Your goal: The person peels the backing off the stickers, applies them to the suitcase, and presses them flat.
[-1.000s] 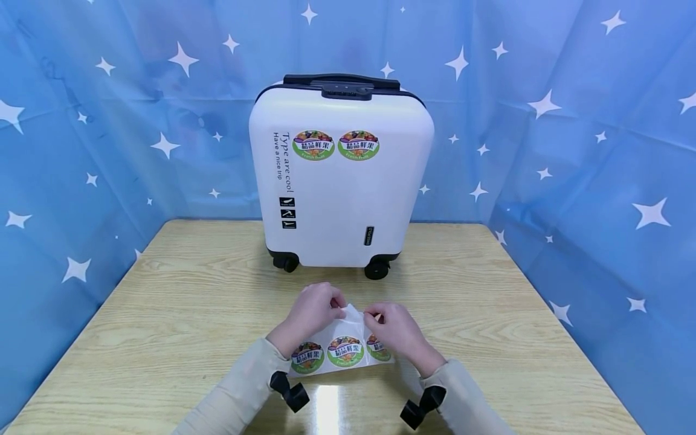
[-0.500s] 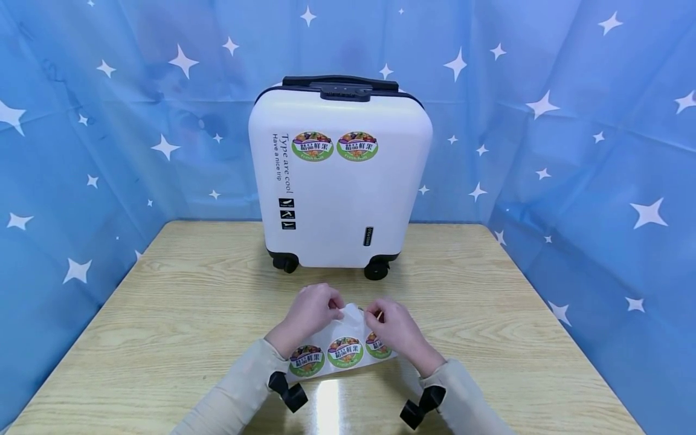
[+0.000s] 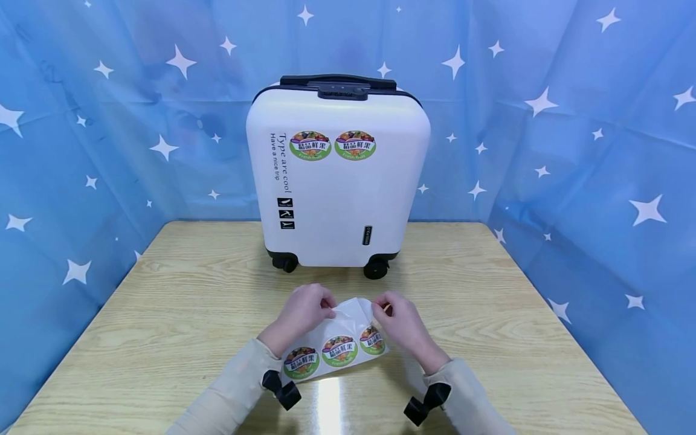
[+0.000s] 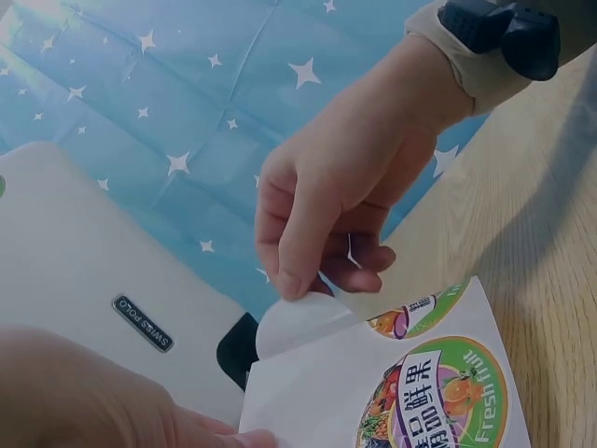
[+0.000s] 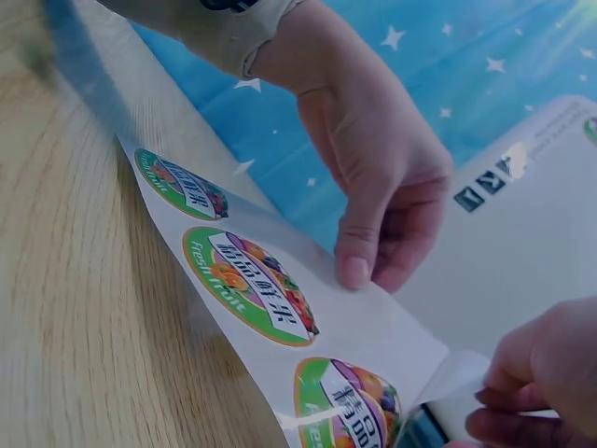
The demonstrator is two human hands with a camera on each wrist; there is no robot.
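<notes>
Pale wood-grained tabletop (image 3: 544, 356) runs out of the bottom of my head view, a strip of glare (image 3: 328, 405) lying between the forearms. Nearest me, black wrist units (image 3: 281, 389) jut inward from both light sleeves (image 3: 231, 389), the left one appearing just beside the near corner of the sheet. That white sheet (image 3: 326, 331), with three oval fruit stickers (image 3: 339, 351), slants up between the hands; whether its lower edge touches wood, I can't tell. The left hand (image 3: 301, 311) pinches its upper edge, thumb on the face. The right hand (image 3: 401, 320) has thumb and fingers clamped on a rounded white flap (image 4: 298, 322) at the far right corner.

Just beyond, a white suitcase (image 3: 337, 193) on black wheels (image 3: 285, 262) blocks my way straight ahead; to either side I see wood reaching the slanting table edges. Two matching stickers (image 3: 310, 145) sit high on its face. Farthest off, a blue starry curtain (image 3: 516, 121) hangs behind the back edge and along both sides.
</notes>
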